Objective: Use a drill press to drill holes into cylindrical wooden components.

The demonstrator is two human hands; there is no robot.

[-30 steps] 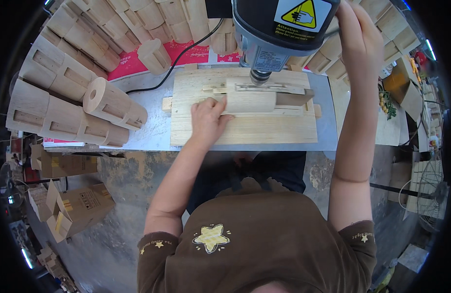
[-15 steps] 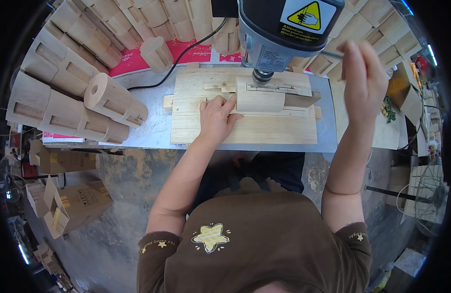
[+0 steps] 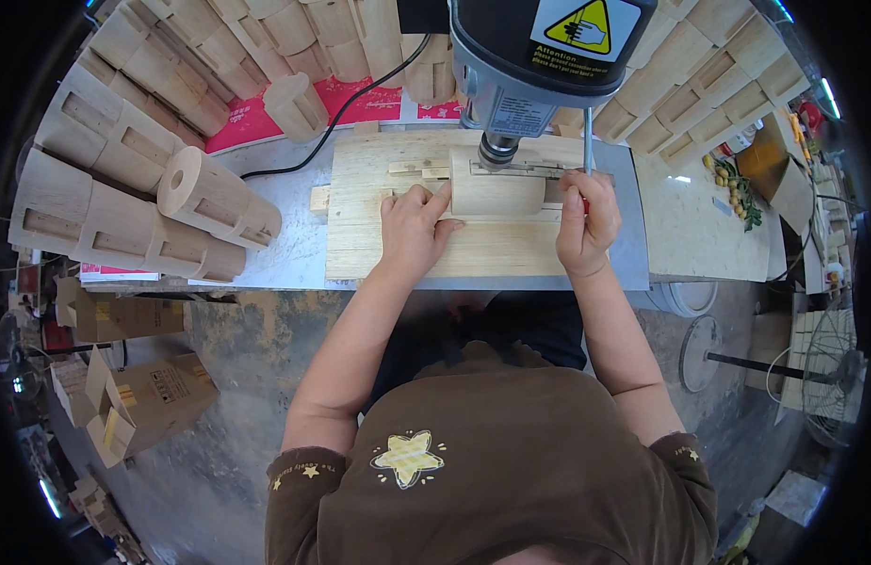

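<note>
A pale wooden cylinder (image 3: 511, 196) lies on its side on a wooden board jig (image 3: 388, 259). My left hand (image 3: 414, 226) is at its left end, fingers curled, with the index finger and thumb against the wood. Just over the cylinder's upper side is the metal chuck (image 3: 498, 149) of a drill press (image 3: 539, 56); whether the bit is in the wood I cannot tell. To the right, my right hand (image 3: 589, 224) is closed around the lower end of the drill press's metal lever (image 3: 588, 141), where a bit of red shows.
Stacks of slotted wooden cylinders (image 3: 105, 207) stand at the left, with more at the back and right (image 3: 708, 75). A black cable (image 3: 350, 104) runs across the metal tabletop (image 3: 303, 235). Cardboard boxes (image 3: 157, 395) are on the floor at left, a fan (image 3: 822, 367) at right.
My right hand has come down and to the left with the lever, which now points toward me. The chuck sits lower over the cylinder. My left hand stays at the cylinder's end.
</note>
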